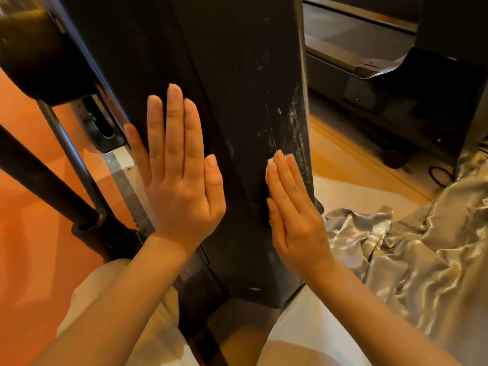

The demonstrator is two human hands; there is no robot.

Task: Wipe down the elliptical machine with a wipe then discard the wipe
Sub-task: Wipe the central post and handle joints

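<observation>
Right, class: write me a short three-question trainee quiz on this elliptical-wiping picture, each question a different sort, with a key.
1. True or false: the left hand presses the small white wipe.
2. Which hand lies flat and bare on the black elliptical column? A left, B right.
3. Fill in: the crumpled silver fabric lies on the ____.

Key: 1 false, the right hand does; 2 A; 3 floor.

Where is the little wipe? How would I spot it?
Find the big black column of the elliptical machine in the middle. The right hand presses flat on its dusty right side, and the wipe peeks out by the fingertips. It is the only small white thing on the black.
</observation>
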